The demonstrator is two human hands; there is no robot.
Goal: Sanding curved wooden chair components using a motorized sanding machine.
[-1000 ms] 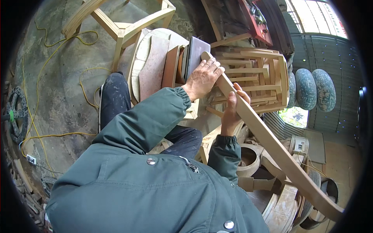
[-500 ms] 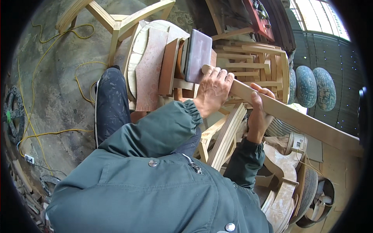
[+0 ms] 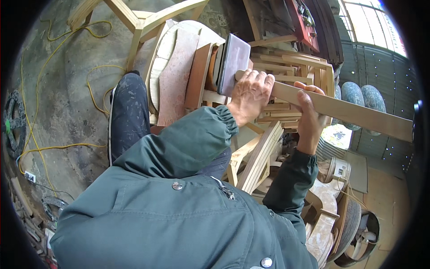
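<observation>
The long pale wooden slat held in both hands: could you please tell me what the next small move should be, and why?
Probably slide the long pale wooden slat a little further toward its left end. The left hand grips that end right beside the grey rectangular sanding block, while the right hand supports it from below, and the rest of it juts out unsupported to the right.

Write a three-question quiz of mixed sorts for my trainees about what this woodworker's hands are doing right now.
1. True or false: both hands grip the same long wooden slat.
2. Which hand lies nearer the slat's end beside the grey sanding block? A) left hand B) right hand
3. Fill in: the yellow ___ loops across the concrete floor.

Key: 1 true; 2 A; 3 cable.
</observation>
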